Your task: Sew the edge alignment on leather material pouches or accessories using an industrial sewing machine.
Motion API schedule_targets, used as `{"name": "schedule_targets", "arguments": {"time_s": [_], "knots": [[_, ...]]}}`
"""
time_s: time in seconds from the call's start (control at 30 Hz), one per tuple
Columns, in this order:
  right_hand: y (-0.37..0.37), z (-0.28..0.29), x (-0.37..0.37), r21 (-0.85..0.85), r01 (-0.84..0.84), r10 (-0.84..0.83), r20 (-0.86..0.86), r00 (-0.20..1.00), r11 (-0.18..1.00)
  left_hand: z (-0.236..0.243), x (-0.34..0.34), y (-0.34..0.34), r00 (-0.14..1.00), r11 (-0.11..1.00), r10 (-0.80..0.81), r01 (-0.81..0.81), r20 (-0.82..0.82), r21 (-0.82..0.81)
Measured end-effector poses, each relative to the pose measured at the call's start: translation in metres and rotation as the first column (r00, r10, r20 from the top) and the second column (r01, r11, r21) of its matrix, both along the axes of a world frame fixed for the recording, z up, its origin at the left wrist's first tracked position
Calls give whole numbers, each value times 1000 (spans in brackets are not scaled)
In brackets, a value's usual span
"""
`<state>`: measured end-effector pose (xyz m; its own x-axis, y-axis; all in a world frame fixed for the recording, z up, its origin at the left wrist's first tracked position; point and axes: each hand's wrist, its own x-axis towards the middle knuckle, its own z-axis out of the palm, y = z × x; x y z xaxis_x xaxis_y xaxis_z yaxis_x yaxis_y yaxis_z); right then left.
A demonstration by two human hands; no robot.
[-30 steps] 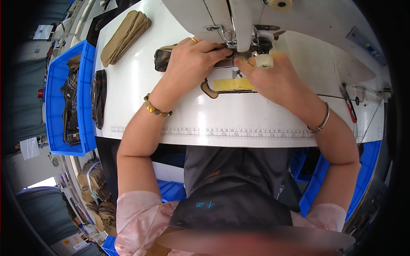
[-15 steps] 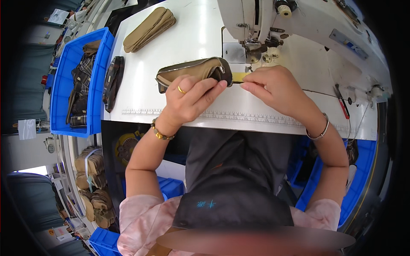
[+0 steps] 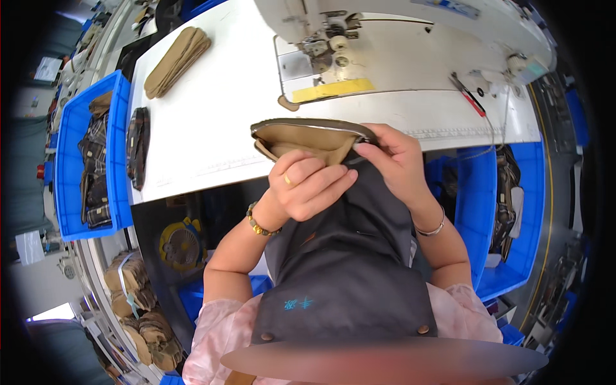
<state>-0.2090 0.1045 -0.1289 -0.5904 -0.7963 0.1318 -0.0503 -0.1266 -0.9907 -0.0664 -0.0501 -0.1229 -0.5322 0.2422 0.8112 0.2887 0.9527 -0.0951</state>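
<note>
A tan-lined zippered pouch (image 3: 308,135) with a dark rim hangs in front of the table's near edge, above my apron. Its mouth gapes toward me and shows the tan lining. My left hand (image 3: 307,187) is closed on the lower front edge of the pouch, fingers curled over the fabric. At the right end, my right hand (image 3: 399,165) pinches the corner where the zipper ends. The fingertips hide part of that corner. Beyond the pouch stands a sewing machine (image 3: 298,29), with a yellow strip (image 3: 333,90) on its bed.
A stack of tan oval pieces (image 3: 178,62) and a dark plaid pouch (image 3: 137,147) lie on the table's left. Beside them stands a blue bin (image 3: 119,160) of plaid pouches. Red-handled snips (image 3: 468,96) lie at the right. Another blue bin (image 3: 526,256) sits lower right.
Both hands have drawn the pouch away from the machine toward me, off the table edge. Its mouth now gapes wider. My right hand has moved onto the pouch's right corner. The view has shifted.
</note>
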Motion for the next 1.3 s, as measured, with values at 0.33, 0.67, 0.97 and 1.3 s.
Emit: {"name": "schedule_targets", "arguments": {"time_s": [0.33,0.67,0.97,1.3], "knots": [[316,11,-77,-162,831,-838,44,544,531,-7,46,-55,948,938,310,-317,73,141],[317,-42,-83,-100,991,-425,-904,-53,90,3,71,-149,782,764,599,-622,173,169],[15,-11,-48,-165,426,-266,-945,190,889,23,-6,-292,567,518,758,-824,323,231],[-40,-20,-17,29,336,-161,-837,522,941,6,-13,-352,408,286,586,-912,699,293]]}}
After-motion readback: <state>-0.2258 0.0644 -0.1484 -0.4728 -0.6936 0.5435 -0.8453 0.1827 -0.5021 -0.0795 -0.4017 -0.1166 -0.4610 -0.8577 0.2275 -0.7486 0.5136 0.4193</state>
